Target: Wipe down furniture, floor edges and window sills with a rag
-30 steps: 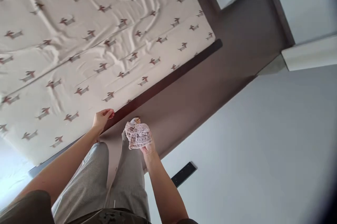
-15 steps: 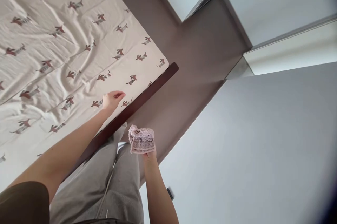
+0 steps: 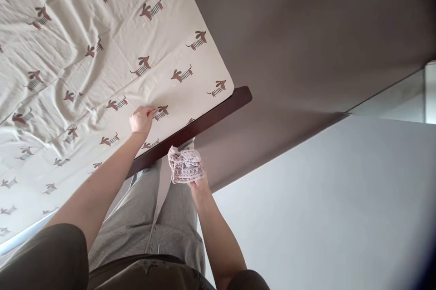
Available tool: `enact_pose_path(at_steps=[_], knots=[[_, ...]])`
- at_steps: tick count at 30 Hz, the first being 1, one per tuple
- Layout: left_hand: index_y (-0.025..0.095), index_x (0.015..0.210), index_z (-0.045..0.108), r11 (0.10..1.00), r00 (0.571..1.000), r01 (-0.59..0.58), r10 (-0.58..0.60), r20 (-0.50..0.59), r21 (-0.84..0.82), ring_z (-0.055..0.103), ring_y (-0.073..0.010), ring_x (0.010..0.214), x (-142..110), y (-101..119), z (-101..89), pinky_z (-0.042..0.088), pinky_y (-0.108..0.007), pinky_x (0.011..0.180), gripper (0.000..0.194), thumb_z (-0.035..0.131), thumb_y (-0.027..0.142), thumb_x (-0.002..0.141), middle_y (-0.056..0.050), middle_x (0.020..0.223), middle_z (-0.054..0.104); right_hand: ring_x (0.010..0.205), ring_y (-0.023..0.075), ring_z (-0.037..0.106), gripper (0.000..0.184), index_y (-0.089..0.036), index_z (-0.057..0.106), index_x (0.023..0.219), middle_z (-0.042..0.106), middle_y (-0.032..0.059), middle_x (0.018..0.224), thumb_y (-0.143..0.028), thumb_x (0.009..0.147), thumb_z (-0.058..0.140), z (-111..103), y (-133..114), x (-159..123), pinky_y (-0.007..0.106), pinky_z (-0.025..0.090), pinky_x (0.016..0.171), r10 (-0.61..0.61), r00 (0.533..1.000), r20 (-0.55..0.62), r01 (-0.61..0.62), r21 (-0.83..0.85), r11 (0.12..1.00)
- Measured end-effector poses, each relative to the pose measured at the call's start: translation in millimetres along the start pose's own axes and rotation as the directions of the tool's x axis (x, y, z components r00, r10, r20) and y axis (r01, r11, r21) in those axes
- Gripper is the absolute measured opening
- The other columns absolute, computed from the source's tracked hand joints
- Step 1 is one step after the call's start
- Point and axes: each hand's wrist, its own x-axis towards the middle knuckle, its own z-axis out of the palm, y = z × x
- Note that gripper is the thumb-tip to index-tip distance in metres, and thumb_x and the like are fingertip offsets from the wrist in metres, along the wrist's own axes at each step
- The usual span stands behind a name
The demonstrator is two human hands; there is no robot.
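Note:
My right hand (image 3: 199, 184) holds a folded pale pink cloth (image 3: 187, 166) with a coarse, waffle-like texture, in front of my legs. The cloth covers most of those fingers. Over the bed, my left hand (image 3: 141, 120) has thumb and fingers pinched together, close to a printed dog on the cream sheet (image 3: 190, 99). Whether anything small sits in that pinch, or whether the fingertips touch the sheet, I cannot tell. Wrinkles run across the sheet at the left, while it lies smoother near the edge beside me.
A dark wooden bed rail (image 3: 218, 115) runs along the mattress edge and sticks out past its corner. Brown floor (image 3: 282, 54) lies beyond the bed. A large white panel (image 3: 323, 199) stands close on my right.
My view has shifted, and the bed corner appears larger. My left hand has drawn its fingers into a tighter pinch over the sheet. The cloth stays in my right hand.

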Motion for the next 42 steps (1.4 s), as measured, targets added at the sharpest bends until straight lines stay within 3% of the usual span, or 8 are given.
enact_pose_path(at_steps=[6,14,18,24,29,36,39,42], knots=[[0.019,0.073,0.063,0.988,0.991,0.131,-0.134,-0.027,-0.078,0.061,-0.0222,0.078,-10,20,-11.7,0.047,-0.037,0.080,0.006,0.060,0.016,0.078,-0.007,0.084,0.063,0.095,0.0264,0.073,0.030,-0.023,0.068,0.086,0.077,0.0019,0.088,-0.034,0.062,0.082,-10,-65,-2,0.051,0.053,0.099,0.094,0.993,-0.074,-0.100,-0.079,0.992],[0.017,0.085,0.059,0.907,0.955,0.263,-0.293,-0.045,-0.330,0.052,-0.0118,0.062,-20,43,-40.0,0.044,-0.028,0.066,0.009,0.055,0.025,0.085,-0.001,0.076,0.064,0.099,0.0274,0.072,0.037,-0.022,0.069,0.088,0.077,0.0025,0.088,-0.040,0.060,0.082,-41,-107,5,0.050,0.053,0.099,0.150,0.984,-0.101,-0.161,-0.111,0.981],[0.019,0.089,0.059,0.899,0.980,0.196,-0.191,0.053,-0.393,0.054,-0.0111,0.056,3,89,-14.3,0.043,-0.025,0.058,0.010,0.051,0.023,0.086,0.000,0.071,0.065,0.102,0.0274,0.071,0.038,-0.022,0.069,0.088,0.076,0.0020,0.086,-0.041,0.057,0.082,-34,-119,9,0.049,0.053,0.099,0.146,0.979,-0.140,-0.158,-0.075,0.985],[0.018,0.084,0.072,0.954,0.997,-0.054,0.033,-0.076,-0.295,0.059,-0.0162,0.074,46,156,47.3,0.048,-0.031,0.080,0.009,0.064,0.021,0.081,-0.003,0.076,0.066,0.109,0.0274,0.067,0.022,-0.023,0.066,0.081,0.074,0.0018,0.078,-0.031,0.062,0.076,-29,-128,7,0.052,0.052,0.097,0.110,0.972,-0.210,-0.133,-0.098,0.986],[0.017,0.096,0.072,0.953,0.993,-0.104,0.081,-0.090,-0.286,0.060,-0.0200,0.087,61,152,79.0,0.047,-0.037,0.088,0.017,0.062,0.013,0.082,-0.008,0.088,0.068,0.112,0.0275,0.066,0.032,-0.024,0.068,0.087,0.076,0.0034,0.090,-0.035,0.059,0.079,-39,-137,8,0.052,0.051,0.100,0.155,0.955,-0.253,-0.177,-0.066,0.982],[0.022,0.085,0.069,0.919,0.965,-0.214,0.148,-0.214,-0.331,0.058,-0.0229,0.098,54,145,95.1,0.046,-0.039,0.088,0.015,0.056,0.024,0.092,-0.010,0.092,0.060,0.110,0.0251,0.066,0.042,-0.022,0.070,0.098,0.073,0.0076,0.107,-0.054,0.070,0.070,-40,-155,16,0.051,0.051,0.100,0.259,0.960,-0.108,-0.274,-0.160,0.948],[0.019,0.082,0.066,0.909,0.976,-0.138,0.057,-0.212,-0.393,0.058,-0.0216,0.095,39,154,90.6,0.046,-0.037,0.086,0.012,0.057,0.022,0.090,-0.011,0.098,0.060,0.105,0.0234,0.068,0.038,-0.024,0.071,0.096,0.074,0.0061,0.106,-0.051,0.070,0.071,-35,-159,17,0.047,0.054,0.096,0.242,0.962,-0.126,-0.264,-0.214,0.940],[0.018,0.079,0.060,0.840,0.991,0.023,-0.089,-0.095,-0.542,0.057,-0.0165,0.081,8,161,77.4,0.045,-0.031,0.078,0.012,0.054,0.018,0.090,-0.010,0.096,0.063,0.102,0.0235,0.070,0.031,-0.024,0.071,0.095,0.075,0.0048,0.104,-0.044,0.071,0.071,-30,-164,16,0.048,0.055,0.094,0.235,0.957,-0.168,-0.274,-0.271,0.923]])
